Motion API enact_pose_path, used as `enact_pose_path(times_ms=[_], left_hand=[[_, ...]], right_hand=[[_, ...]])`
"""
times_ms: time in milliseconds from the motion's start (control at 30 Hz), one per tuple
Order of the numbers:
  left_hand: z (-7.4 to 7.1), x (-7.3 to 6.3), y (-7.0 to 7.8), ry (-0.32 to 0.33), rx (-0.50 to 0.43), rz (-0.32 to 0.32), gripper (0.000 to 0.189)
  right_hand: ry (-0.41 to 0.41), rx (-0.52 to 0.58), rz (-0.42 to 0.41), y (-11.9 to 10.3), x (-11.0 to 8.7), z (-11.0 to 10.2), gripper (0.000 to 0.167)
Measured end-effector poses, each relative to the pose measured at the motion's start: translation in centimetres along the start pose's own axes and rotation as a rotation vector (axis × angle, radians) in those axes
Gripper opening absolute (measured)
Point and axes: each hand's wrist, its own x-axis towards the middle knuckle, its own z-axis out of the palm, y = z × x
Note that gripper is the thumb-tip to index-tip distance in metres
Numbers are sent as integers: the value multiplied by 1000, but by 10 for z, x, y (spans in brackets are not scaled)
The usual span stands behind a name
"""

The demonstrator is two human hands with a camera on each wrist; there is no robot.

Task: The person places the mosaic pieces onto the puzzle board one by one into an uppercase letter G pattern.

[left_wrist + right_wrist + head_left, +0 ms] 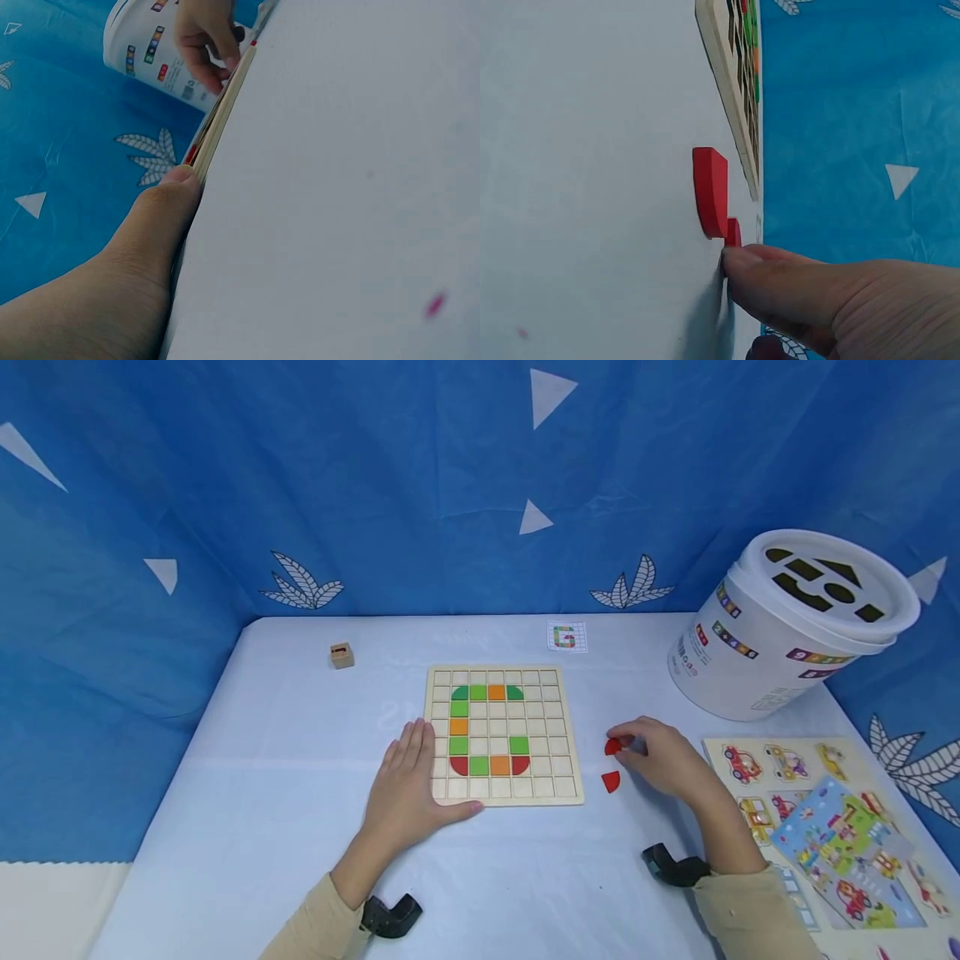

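Note:
A square wooden grid board (555, 766) lies mid-table with green, orange and dark red pieces forming a G-like shape. Along its left edge rests my left hand (405, 785), fingers straight and thumb against the lower edge; in the left wrist view the thumb (161, 206) touches the board's side. Right of the board, my right hand (663, 756) pinches a red quarter-circle piece (612, 747) between thumb and fingertips, at table level. A second red quarter-circle piece (611, 782) lies just nearer to me, seen large in the right wrist view (711, 191).
A small pattern card (567, 637) lies behind the board, and a small wooden block (342, 655) sits at the back left. A white bucket (720, 664) with a cut-out lid stands at the back right. Picture boards (720, 756) with vehicles cover the right side.

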Motion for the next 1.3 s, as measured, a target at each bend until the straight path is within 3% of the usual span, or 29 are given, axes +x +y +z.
enact_pose_path(times_ms=[300, 667, 1033, 1300], left_hand=[[-1, -1, 1, -6, -4, -5, 134], [1, 0, 0, 1, 3, -5, 133], [0, 0, 2, 0, 1, -3, 131], [0, 0, 1, -5, 6, -4, 133]], right_hand=[[49, -41, 44, 0, 4, 5, 33], [-49, 24, -61, -1, 4, -1, 38], [-85, -2, -82, -3, 6, 1, 45], [-70, 33, -90, -1, 11, 7, 35]])
